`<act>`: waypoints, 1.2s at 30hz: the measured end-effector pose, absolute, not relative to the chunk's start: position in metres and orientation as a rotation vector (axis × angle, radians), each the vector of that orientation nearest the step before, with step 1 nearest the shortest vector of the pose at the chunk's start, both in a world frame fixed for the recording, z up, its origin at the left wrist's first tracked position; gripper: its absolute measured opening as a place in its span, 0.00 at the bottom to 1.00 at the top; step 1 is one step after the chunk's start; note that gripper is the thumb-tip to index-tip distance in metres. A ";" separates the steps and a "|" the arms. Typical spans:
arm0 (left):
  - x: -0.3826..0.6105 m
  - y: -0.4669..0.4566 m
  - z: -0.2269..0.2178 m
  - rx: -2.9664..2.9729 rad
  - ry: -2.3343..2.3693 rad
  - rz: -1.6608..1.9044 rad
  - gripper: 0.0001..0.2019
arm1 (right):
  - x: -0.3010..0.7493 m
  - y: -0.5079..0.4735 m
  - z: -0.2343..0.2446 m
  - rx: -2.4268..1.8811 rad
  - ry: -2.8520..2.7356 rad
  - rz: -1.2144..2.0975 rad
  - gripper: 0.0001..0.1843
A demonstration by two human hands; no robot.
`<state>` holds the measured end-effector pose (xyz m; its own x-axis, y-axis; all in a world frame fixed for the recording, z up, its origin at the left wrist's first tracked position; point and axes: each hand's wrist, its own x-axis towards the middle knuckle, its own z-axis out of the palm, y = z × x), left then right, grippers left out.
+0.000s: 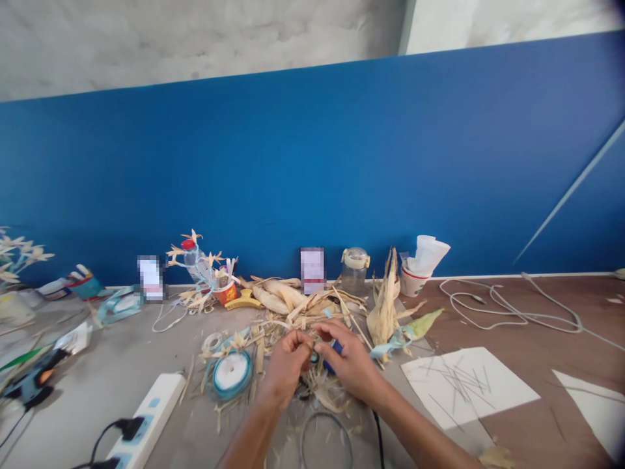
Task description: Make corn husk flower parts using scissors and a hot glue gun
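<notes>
My left hand [289, 362] and my right hand [350, 357] meet above the desk, fingertips pinched close together. Whatever sits between them is too small and blurred to name. Beneath and around them lie dry straw-coloured husk scraps [327, 391]. A blue object [334, 355], partly hidden, is behind my right fingers. Left of my left hand lies a spool of blue ribbon [231, 376]. Beyond both hands is a pile of dried corn husks [280, 296]. Right of the pile, a larger husk bundle [385, 309] stands upright, with a light blue ribbon [394, 343] at its base.
A white power strip [149, 417] with black plugs and a glue gun [34, 384] lie at left. At right, white paper [508, 391] carries several thin dark sticks. A jar [355, 272], paper cups [415, 281] and a phone [312, 270] line the blue partition [312, 163].
</notes>
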<state>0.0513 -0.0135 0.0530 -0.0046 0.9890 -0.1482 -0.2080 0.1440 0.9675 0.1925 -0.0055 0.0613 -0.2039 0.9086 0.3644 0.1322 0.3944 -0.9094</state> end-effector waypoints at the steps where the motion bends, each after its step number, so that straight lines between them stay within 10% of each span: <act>1: 0.051 -0.014 0.053 0.963 1.147 1.203 0.10 | 0.193 -0.006 0.063 -0.973 -1.667 0.916 0.10; 21: 0.050 -0.017 0.058 0.936 1.071 1.132 0.13 | 0.187 -0.002 0.060 -0.831 -0.959 1.526 0.11; 36: 0.026 0.000 0.046 1.063 1.280 1.354 0.15 | 0.162 -0.013 0.053 -1.504 -2.437 0.478 0.12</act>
